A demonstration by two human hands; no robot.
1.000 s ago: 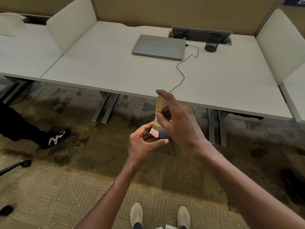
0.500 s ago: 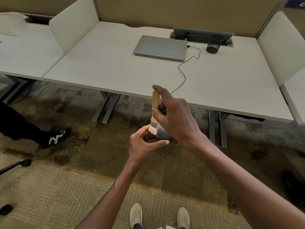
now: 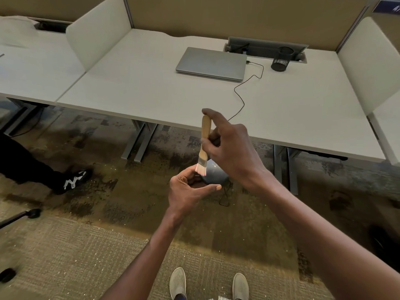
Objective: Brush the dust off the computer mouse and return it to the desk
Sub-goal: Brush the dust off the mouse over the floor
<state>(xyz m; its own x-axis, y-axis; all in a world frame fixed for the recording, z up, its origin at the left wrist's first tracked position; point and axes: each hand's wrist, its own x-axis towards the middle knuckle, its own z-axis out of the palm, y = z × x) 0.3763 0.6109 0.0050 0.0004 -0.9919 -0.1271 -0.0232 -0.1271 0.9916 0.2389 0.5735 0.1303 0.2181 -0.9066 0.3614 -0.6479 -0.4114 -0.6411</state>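
My left hand (image 3: 187, 189) grips a dark grey computer mouse (image 3: 215, 174) in front of me, below the front edge of the white desk (image 3: 151, 92). Most of the mouse is hidden behind both hands. My right hand (image 3: 230, 148) holds a small wooden-handled paintbrush (image 3: 204, 146) upright, index finger stretched along the handle's top. Its pale bristles touch the mouse's left side. The black mouse cable (image 3: 243, 94) runs from a closed grey laptop (image 3: 211, 63) across the desk, over the edge, and loops below the mouse.
A black mesh pen cup (image 3: 282, 59) stands right of the laptop by a cable tray. White dividers (image 3: 97, 37) flank the desk. Another person's black-trousered leg and shoe (image 3: 73, 180) are at the left on the stained carpet. My own shoes (image 3: 178, 282) show at the bottom.
The brush and my right hand have shifted slightly up and left over the mouse, the bristles stroking its left side. My left hand keeps its hold on the mouse.
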